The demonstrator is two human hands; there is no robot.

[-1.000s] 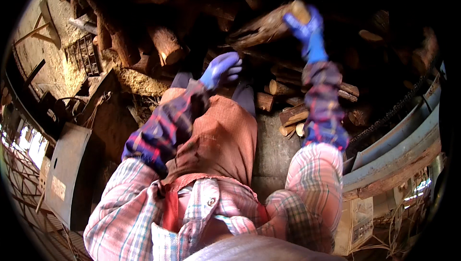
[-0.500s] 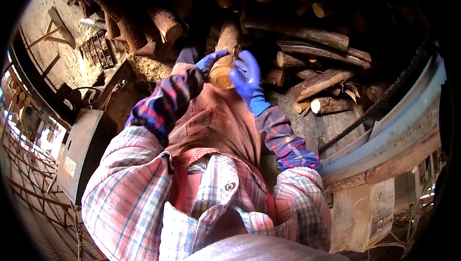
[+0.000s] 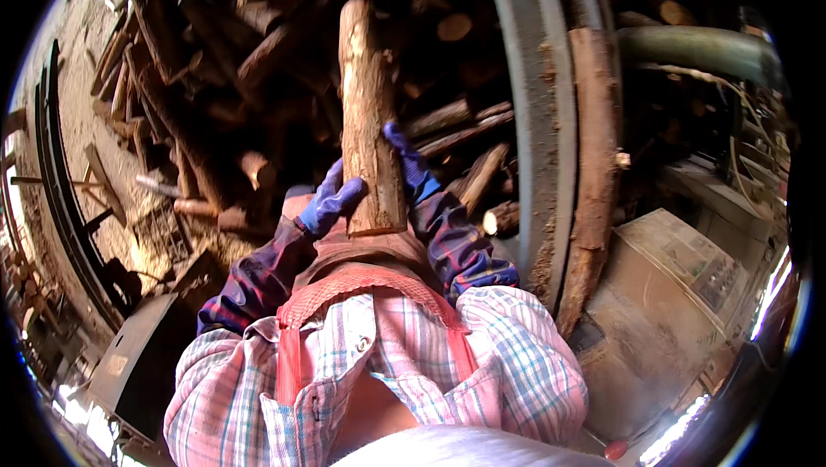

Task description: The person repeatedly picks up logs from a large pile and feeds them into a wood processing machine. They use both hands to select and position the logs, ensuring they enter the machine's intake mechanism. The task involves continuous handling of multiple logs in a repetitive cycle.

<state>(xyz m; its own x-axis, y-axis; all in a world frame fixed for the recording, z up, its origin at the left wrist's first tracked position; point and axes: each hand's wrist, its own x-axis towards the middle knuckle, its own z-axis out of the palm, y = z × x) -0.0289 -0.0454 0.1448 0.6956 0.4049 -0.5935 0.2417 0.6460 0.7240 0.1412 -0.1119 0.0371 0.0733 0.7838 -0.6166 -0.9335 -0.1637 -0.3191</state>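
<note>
Between my two gloved hands a thick log (image 3: 368, 114) is held lengthwise, its near end over my red apron and its far end pointing away from me. My left hand (image 3: 329, 199), in a blue glove, presses against its left side near the close end, with the thumb over the bark. On the opposite side my right hand (image 3: 409, 164), also blue-gloved, grips the log a little farther along; part of those fingers is hidden behind the wood.
Stacked logs (image 3: 202, 46) lie in the dark beyond and to the left. On the right run a metal rail (image 3: 540, 80) and a long wooden beam (image 3: 594, 132). Past them stands a dusty control box (image 3: 680, 261). A grey metal cabinet (image 3: 138, 355) is at the lower left.
The log has come up off the pile in my hands and now shows its length. My view has swung right, bringing the rail and beam closer to the middle.
</note>
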